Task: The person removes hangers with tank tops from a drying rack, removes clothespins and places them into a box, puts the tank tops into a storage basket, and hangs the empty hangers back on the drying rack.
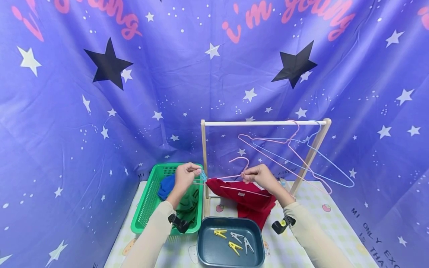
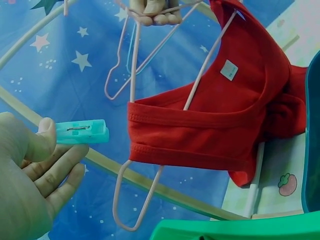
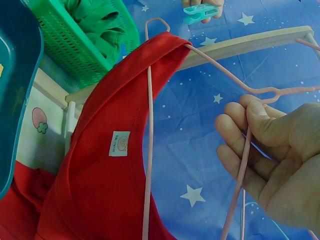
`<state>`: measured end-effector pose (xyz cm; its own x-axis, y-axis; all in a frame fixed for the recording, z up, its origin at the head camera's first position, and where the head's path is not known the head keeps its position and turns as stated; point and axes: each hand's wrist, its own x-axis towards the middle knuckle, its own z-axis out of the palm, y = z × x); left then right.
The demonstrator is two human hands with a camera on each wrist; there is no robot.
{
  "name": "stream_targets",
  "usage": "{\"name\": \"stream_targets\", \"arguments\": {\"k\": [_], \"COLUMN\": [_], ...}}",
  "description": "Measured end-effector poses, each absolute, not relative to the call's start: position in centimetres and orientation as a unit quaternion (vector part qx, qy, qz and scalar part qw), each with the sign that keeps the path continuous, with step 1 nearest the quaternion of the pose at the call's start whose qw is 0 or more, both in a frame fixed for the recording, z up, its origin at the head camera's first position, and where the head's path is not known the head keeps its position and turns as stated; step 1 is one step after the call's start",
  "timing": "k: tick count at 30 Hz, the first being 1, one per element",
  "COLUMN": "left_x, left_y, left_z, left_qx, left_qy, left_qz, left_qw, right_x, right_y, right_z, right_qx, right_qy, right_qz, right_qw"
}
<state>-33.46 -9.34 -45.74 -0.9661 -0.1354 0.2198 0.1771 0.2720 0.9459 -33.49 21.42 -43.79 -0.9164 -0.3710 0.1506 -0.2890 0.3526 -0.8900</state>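
Note:
My left hand (image 1: 185,177) pinches a light-blue clothespin (image 2: 82,131) between thumb and fingers, just beside the strap end of a red garment (image 2: 187,130). A gap shows between the clothespin and the cloth in the left wrist view. My right hand (image 3: 272,150) grips a pink hanger (image 3: 220,64) just under its hook. The red garment hangs over the hanger, one strap around the bare looped end, its white label (image 3: 119,144) facing up. Its lower part droops down behind the dark tray.
A green basket (image 1: 142,212) at left holds blue and green cloth. Several yellow and grey clothespins lie in the dark blue tray (image 1: 207,257) in front. Behind stands a rack with a white bar (image 1: 241,123), where a pink hanger and a blue hanger (image 1: 335,169) hang at right.

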Motion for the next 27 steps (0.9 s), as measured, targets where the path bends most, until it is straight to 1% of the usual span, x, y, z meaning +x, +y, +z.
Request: {"name": "stream_targets", "arguments": {"k": [11,18,27], "left_x": [-32.7,-32.0,-31.4], "left_y": [-8.5,-8.0,-7.0], "left_z": [-45.8,-46.4,-47.9], "left_qx": [-0.042,-0.100,-0.173], "left_qy": [-0.785,-0.820,-0.838], "left_qz": [-0.612,-0.561,-0.517], "left_qw": [0.088,0.052,-0.008], "right_x": [-33.5,-33.6,-33.8], "right_y": [21.7,21.8,21.8], "right_z": [-43.5,-43.5,-43.3], "right_qx": [-0.198,-0.200,-0.196], "right_qy": [0.825,0.824,0.827], "right_qz": [-0.529,-0.529,-0.526], "right_qw": [0.038,0.041,0.041]}}
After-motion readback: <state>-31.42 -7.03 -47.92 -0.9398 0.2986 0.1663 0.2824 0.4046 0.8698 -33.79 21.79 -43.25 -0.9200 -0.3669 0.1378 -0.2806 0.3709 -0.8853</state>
